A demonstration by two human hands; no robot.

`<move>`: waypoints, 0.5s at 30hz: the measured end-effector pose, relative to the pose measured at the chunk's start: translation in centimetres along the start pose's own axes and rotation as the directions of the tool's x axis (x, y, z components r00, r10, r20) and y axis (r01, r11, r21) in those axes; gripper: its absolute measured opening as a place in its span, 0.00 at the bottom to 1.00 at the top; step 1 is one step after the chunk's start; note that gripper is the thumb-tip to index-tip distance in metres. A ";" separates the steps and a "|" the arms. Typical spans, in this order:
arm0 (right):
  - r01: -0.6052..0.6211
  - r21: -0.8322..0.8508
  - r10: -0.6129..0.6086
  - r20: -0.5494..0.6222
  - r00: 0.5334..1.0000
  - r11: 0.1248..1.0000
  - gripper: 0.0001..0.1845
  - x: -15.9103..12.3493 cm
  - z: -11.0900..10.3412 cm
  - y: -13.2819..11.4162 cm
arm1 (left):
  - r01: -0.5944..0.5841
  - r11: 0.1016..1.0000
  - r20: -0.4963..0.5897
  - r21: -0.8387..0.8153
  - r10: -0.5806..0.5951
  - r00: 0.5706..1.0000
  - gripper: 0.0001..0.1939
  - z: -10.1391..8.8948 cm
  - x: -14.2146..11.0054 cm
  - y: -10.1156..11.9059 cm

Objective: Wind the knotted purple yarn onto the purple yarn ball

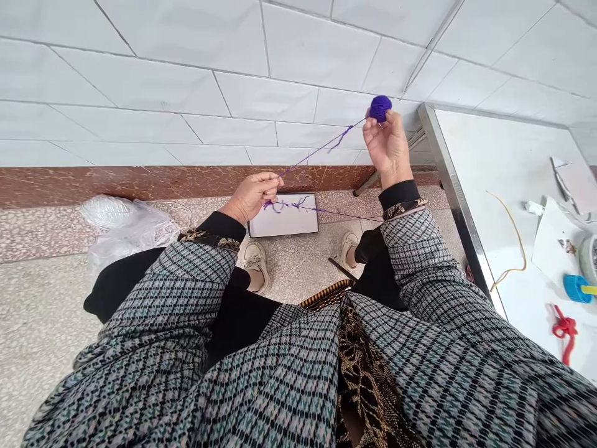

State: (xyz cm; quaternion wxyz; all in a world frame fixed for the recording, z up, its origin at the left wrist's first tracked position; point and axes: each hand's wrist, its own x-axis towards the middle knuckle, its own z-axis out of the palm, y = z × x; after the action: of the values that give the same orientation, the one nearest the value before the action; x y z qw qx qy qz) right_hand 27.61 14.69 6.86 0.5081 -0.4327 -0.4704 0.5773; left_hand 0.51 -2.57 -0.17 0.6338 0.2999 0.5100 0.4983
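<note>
My right hand (387, 143) is raised near the tiled wall, its fingers closed around a small ball of purple yarn (380, 108). From the ball a taut purple strand (317, 151) runs down to my left hand (255, 194), whose fingertips pinch it. A loose tail of yarn (340, 139) dangles from that strand close to the ball. Another length of purple yarn (345, 214) stretches from beneath my left hand toward my right sleeve. Below, on the floor, a white shallow tray or board with a dark edge (284, 225) has purple yarn bits over it.
A white-topped table (466, 143) with a metal edge stands at my right, bearing a yellow cord (521, 242), a blue cap (576, 289) and a red tied strip (565, 330). Left on the floor lies white yarn (109, 211) with a clear plastic bag (121, 242). A tiled wall (186, 81) rises ahead.
</note>
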 end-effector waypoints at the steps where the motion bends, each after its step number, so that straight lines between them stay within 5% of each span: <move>1: -0.003 0.045 0.005 -0.039 0.999 0.999 0.24 0.3 -0.6 0.1 | 0.002 1.000 -0.039 0.004 -0.002 0.999 0.05 -0.3 0.1 0.0; 8: -0.003 0.144 0.033 -0.208 0.977 0.990 0.23 1.1 -2.6 1.3 | 0.112 0.991 -0.251 0.068 -0.092 0.963 0.06 -1.6 1.0 -0.7; 15: 0.184 0.336 -0.082 -0.297 0.951 0.924 0.13 0.0 -3.1 -2.7 | 0.310 0.898 -0.372 0.311 -0.185 0.910 0.13 -5.0 3.1 -3.0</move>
State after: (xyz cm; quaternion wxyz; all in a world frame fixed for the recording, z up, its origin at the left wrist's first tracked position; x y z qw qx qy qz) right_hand 31.14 15.17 8.91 0.6779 -0.3758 -0.3097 0.5508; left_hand -3.25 -1.27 -5.41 0.5308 0.2550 0.7273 0.3525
